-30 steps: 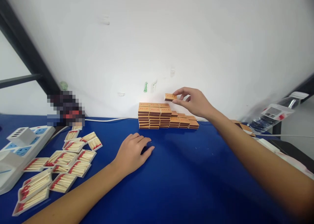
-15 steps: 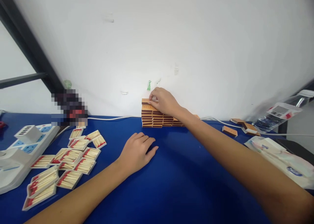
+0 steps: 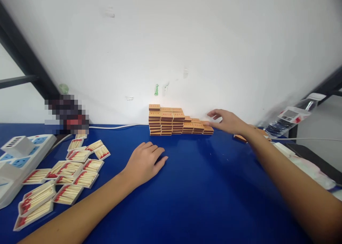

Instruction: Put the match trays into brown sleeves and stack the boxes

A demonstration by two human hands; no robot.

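Note:
Orange matchboxes stand in a stepped stack (image 3: 166,123) against the wall, tallest at the left and lower toward the right. A single matchbox (image 3: 154,107) tops the left end. My right hand (image 3: 227,121) is in the air by the stack's low right end, thumb and fingers apart, holding nothing. Loose matchboxes (image 3: 240,138) lie beyond it, partly hidden by the wrist and forearm. My left hand (image 3: 145,162) rests on the blue table (image 3: 187,187) in front of the stack, fingers slightly bent and spread, empty.
Several white matchbox trays (image 3: 68,194) full of red-tipped matches cover the table's left side. A power strip (image 3: 32,155) with plugs is at the far left. A plastic bottle (image 3: 290,117) leans at the right, behind a soft tissue pack (image 3: 312,169). A white cable (image 3: 117,127) runs along the wall.
My right hand has let go of the matchbox at the stack's top left and moved right, past the low end. My left hand has stayed on the table. The view has shifted slightly right.

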